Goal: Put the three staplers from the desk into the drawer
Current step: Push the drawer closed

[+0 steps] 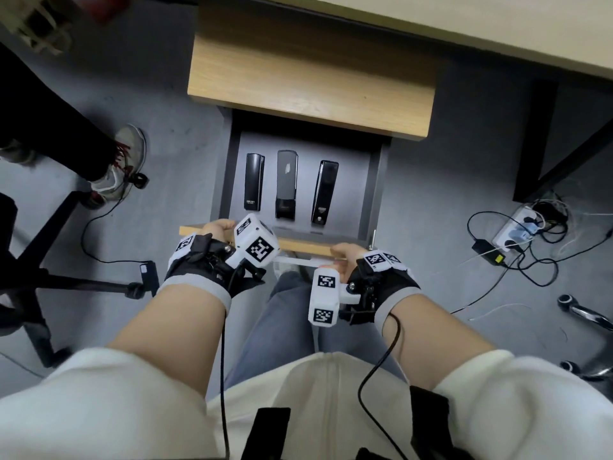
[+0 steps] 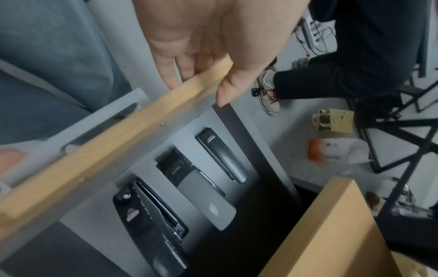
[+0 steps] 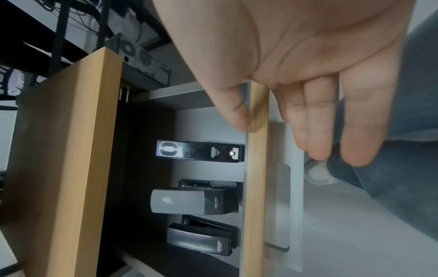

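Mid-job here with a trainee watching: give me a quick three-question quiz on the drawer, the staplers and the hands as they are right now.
1. How many staplers lie in the drawer?
2. True or false: the middle stapler is stacked on top of the left stapler.
3. What does each hand hold? A) a stapler each B) the drawer's wooden front edge C) nothing

Key:
1. Three, side by side, apart from each other; the third is the right stapler.
2. False; all three rest on the drawer floor.
3. B. The left hand and the right hand both grip the front edge, thumbs inside and fingers outside.
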Demonstrator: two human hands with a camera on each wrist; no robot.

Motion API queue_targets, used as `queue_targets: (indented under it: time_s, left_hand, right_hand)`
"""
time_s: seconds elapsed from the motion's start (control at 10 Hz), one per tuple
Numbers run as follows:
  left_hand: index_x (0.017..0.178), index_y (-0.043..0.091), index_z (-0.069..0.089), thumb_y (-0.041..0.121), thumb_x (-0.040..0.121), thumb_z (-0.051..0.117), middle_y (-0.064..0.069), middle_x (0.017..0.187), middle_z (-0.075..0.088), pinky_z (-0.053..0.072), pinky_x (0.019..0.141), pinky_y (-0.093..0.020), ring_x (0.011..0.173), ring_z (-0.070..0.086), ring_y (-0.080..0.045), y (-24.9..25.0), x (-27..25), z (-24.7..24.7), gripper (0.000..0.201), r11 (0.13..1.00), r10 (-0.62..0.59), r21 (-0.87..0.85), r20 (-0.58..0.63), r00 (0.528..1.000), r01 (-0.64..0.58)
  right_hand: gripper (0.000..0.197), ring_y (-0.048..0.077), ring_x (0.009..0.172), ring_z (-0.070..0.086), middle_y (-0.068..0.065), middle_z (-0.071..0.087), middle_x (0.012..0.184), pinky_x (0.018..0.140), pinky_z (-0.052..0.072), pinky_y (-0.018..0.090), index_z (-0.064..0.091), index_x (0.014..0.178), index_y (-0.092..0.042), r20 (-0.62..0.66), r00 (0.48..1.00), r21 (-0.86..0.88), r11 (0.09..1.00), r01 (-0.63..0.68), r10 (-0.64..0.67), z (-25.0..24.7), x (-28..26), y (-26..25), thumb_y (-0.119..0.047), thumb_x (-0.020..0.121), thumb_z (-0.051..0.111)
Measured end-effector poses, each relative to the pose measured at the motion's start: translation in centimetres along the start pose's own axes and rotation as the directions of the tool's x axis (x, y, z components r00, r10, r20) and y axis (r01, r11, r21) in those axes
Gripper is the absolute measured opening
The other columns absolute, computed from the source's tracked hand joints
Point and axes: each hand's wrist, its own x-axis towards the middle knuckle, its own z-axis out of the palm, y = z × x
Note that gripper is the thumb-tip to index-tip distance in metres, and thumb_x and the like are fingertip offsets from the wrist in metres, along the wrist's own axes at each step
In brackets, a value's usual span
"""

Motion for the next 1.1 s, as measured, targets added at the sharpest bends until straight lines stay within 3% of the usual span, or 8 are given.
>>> queue_targets:
  time_s: [0.1,0.2,0.3,0.4,0.5,0.7,0.9,1.1]
  left_hand:
    - [0.142,-0.001,0.033,0.012,0.097,0.029,-0.001,0.081,0.050,0.043,0.041,-0.018,0.059,0.037,-0.013,0.8,0.0,0.4,0.047,1.000,0.018,0.015,0.023,1.000,-0.018]
    - [0.096,0.014,0.061,0.005,0.094,0.031,-0.004,0.067,0.043,0.046,0.050,-0.029,0.059,0.042,-0.019,1.5,0.0,0.2,0.031,0.990,0.094,0.103,-0.014,0.995,-0.092]
    - [0.058,0.013,0.044,0.005,0.090,0.038,-0.007,0.035,0.049,0.046,0.046,-0.023,0.040,0.049,-0.021,3.2,0.2,0.5,0.033,0.983,0.077,0.170,-0.030,0.997,-0.070]
    - [0.056,0.019,0.036,0.005,0.092,0.035,0.003,0.016,0.035,0.031,0.026,-0.006,0.012,0.036,-0.010,4.9,0.8,1.5,0.039,0.979,0.114,0.171,-0.018,0.993,-0.109]
    - [0.058,0.017,0.038,0.004,0.093,0.034,0.005,0.016,0.035,0.026,0.023,-0.005,0.010,0.033,-0.007,6.6,1.0,2.5,0.038,0.958,0.163,0.236,0.023,0.986,-0.164]
    - [0.063,0.006,0.043,0.004,0.090,0.036,-0.006,0.051,0.049,0.035,0.030,-0.010,0.017,0.042,-0.010,9.8,2.0,3.4,0.028,0.940,0.154,0.294,0.094,0.984,-0.175]
    - [0.064,0.008,0.041,0.000,0.091,0.034,-0.006,0.060,0.059,0.043,0.053,-0.023,0.050,0.047,-0.015,12.0,3.1,5.5,0.029,0.977,0.146,0.143,0.107,0.983,-0.161]
    - [0.064,0.011,0.041,0.007,0.088,0.045,-0.001,0.068,0.041,0.044,0.061,-0.027,0.060,0.043,-0.016,13.2,3.8,7.2,0.024,0.995,0.101,-0.034,0.138,0.985,-0.097]
  right_hand:
    - [0.022,0.020,0.029,0.058,0.018,0.062,0.090,0.035,0.045,0.023,0.043,0.078,-0.011,0.037,0.999,0.154,0.988,0.009,-0.015,0.0,0.4,-1.3,-0.022,0.097,0.043]
    - [0.021,0.026,0.059,0.059,0.019,0.059,0.090,0.052,0.047,0.032,0.045,0.079,-0.011,0.070,0.997,0.258,0.966,0.019,-0.038,-0.1,0.9,-2.3,-0.023,0.096,0.042]
    - [0.025,0.027,0.066,0.057,0.016,0.068,0.055,0.059,0.046,0.036,0.049,0.079,-0.006,0.077,0.994,0.276,0.959,0.057,-0.081,-0.5,0.8,-4.2,-0.022,0.096,0.042]
    - [0.026,0.027,0.056,0.064,0.013,0.064,0.040,0.055,0.050,0.033,0.051,0.084,0.000,0.074,0.990,0.285,0.954,0.096,-0.122,-0.7,0.7,-6.0,-0.022,0.095,0.043]
    - [0.023,0.023,0.043,0.066,0.015,0.068,0.048,0.054,0.051,0.032,0.051,0.093,0.000,0.067,0.985,0.291,0.947,0.134,-0.160,-0.9,0.2,-8.0,-0.022,0.094,0.045]
    - [0.016,0.026,0.090,0.063,0.016,0.055,0.120,0.094,0.045,0.043,0.051,0.084,-0.009,0.132,0.965,0.346,0.923,0.169,-0.226,-1.5,-0.3,-11.5,-0.022,0.093,0.047]
    - [0.053,0.021,0.116,0.056,0.007,0.033,0.155,0.069,0.049,0.032,0.032,0.145,-0.004,0.154,0.947,0.374,0.904,0.208,-0.282,-2.5,-1.6,-14.5,-0.017,0.094,0.044]
    - [0.052,0.028,0.127,0.052,0.005,0.030,0.155,0.067,0.052,0.037,0.031,0.144,-0.010,0.115,0.938,0.508,0.831,0.227,-0.326,-2.7,-1.9,-16.1,-0.008,0.094,0.043]
